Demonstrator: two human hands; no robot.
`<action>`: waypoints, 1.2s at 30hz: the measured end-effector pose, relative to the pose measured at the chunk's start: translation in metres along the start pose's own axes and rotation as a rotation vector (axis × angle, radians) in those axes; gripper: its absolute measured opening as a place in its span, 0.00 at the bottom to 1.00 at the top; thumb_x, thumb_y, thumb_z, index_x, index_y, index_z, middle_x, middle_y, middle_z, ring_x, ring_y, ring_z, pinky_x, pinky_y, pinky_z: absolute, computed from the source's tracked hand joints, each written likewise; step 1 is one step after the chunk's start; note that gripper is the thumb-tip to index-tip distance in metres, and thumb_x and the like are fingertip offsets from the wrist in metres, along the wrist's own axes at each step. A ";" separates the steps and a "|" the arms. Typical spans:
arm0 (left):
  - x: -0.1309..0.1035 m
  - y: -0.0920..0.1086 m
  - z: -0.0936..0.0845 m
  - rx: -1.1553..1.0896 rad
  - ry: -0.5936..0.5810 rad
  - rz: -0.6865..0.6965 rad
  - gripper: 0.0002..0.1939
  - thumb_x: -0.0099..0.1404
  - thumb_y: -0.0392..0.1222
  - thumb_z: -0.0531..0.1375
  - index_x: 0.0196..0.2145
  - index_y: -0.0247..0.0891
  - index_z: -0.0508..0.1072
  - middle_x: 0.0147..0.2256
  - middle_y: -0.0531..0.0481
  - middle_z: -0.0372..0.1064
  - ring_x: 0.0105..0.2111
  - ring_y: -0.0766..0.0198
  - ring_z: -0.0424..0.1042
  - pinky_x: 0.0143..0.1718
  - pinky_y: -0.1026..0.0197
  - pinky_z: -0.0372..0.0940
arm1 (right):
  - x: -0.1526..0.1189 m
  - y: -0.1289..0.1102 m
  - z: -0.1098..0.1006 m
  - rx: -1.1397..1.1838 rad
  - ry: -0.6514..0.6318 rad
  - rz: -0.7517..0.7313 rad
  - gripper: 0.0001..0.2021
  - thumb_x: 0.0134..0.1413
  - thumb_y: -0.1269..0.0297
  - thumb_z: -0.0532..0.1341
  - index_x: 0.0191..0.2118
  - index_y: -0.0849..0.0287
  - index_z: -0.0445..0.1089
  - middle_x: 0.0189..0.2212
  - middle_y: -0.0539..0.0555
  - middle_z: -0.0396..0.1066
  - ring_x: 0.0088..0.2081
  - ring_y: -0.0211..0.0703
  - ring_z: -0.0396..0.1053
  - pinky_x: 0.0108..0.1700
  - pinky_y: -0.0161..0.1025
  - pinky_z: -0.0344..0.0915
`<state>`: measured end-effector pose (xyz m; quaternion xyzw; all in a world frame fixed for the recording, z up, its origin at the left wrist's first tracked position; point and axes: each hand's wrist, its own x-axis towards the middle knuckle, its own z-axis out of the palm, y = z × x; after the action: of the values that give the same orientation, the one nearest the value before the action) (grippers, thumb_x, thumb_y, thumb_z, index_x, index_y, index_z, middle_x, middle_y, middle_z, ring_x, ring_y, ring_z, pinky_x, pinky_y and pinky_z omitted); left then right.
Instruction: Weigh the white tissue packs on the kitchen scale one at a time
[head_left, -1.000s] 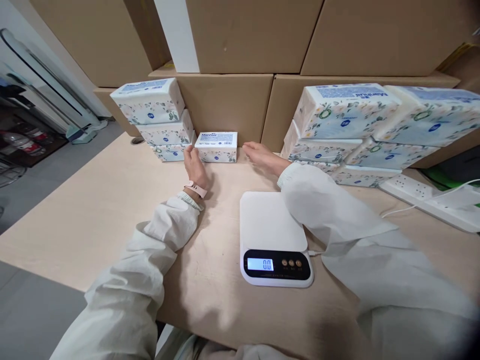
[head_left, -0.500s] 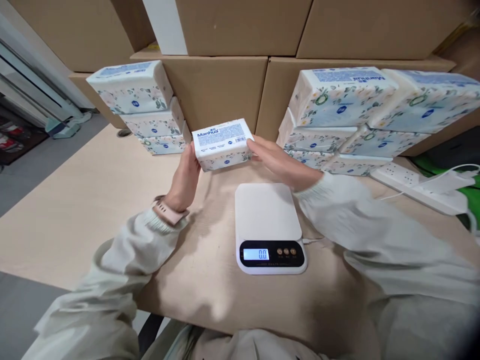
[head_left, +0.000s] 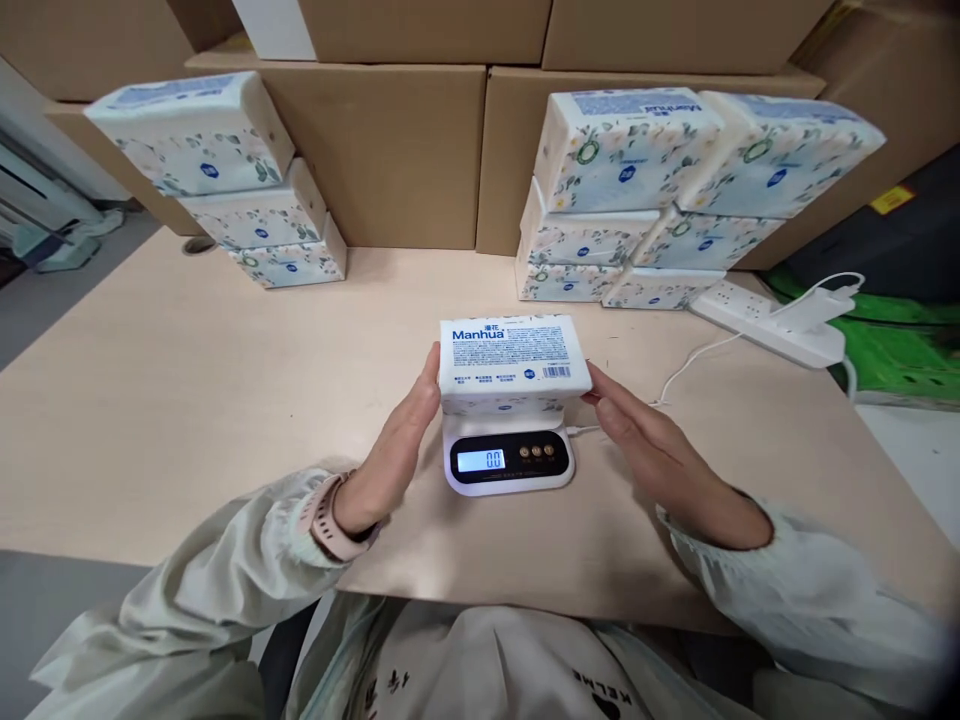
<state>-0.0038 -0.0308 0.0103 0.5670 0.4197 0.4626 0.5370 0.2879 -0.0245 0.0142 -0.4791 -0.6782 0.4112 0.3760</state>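
Note:
A white Manhua tissue pack (head_left: pixel 514 355) is held level between my two hands, over the plate of a white kitchen scale (head_left: pixel 510 480). My left hand (head_left: pixel 401 435) presses its left end, and my right hand (head_left: pixel 645 440) grips the right end. The pack hides most of the scale's plate; the lit display reads 0.0. Whether the pack's underside touches the plate cannot be made out. A pink watch is on my left wrist.
Three tissue packs (head_left: pixel 259 215) are stacked at the back left. Two taller-looking stacks of packs (head_left: pixel 630 160) stand at the back right, beside a white power strip (head_left: pixel 772 325) with a cable. Cardboard boxes (head_left: pixel 405 150) line the table's rear edge.
Both hands have brought the tissue pack nearer and to the right, from behind the scale to over it. The view has shifted too. The display still shows 0.0.

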 end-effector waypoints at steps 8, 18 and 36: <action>-0.002 -0.039 -0.015 -0.002 0.451 0.046 0.32 0.77 0.67 0.56 0.70 0.50 0.69 0.76 0.47 0.56 0.78 0.47 0.52 0.79 0.35 0.52 | -0.014 0.053 0.009 -0.034 0.560 -0.307 0.21 0.75 0.55 0.58 0.69 0.43 0.70 0.63 0.54 0.77 0.64 0.56 0.75 0.72 0.64 0.68; 0.004 -0.043 -0.017 -0.127 0.500 -0.019 0.27 0.73 0.66 0.60 0.60 0.49 0.77 0.68 0.44 0.69 0.70 0.45 0.67 0.75 0.34 0.59 | -0.015 0.062 0.013 -0.068 0.493 -0.237 0.22 0.75 0.53 0.56 0.68 0.46 0.69 0.62 0.56 0.78 0.65 0.58 0.75 0.71 0.68 0.67; 0.005 -0.038 -0.016 -0.131 0.507 -0.048 0.29 0.71 0.68 0.62 0.58 0.47 0.77 0.66 0.42 0.71 0.68 0.44 0.68 0.72 0.34 0.61 | -0.019 0.060 0.012 -0.104 0.460 -0.212 0.21 0.75 0.56 0.56 0.68 0.45 0.71 0.62 0.55 0.78 0.63 0.56 0.76 0.68 0.63 0.70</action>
<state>-0.0171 -0.0200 -0.0273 0.3871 0.5234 0.6031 0.4611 0.3023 -0.0325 -0.0476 -0.5051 -0.6416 0.2143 0.5359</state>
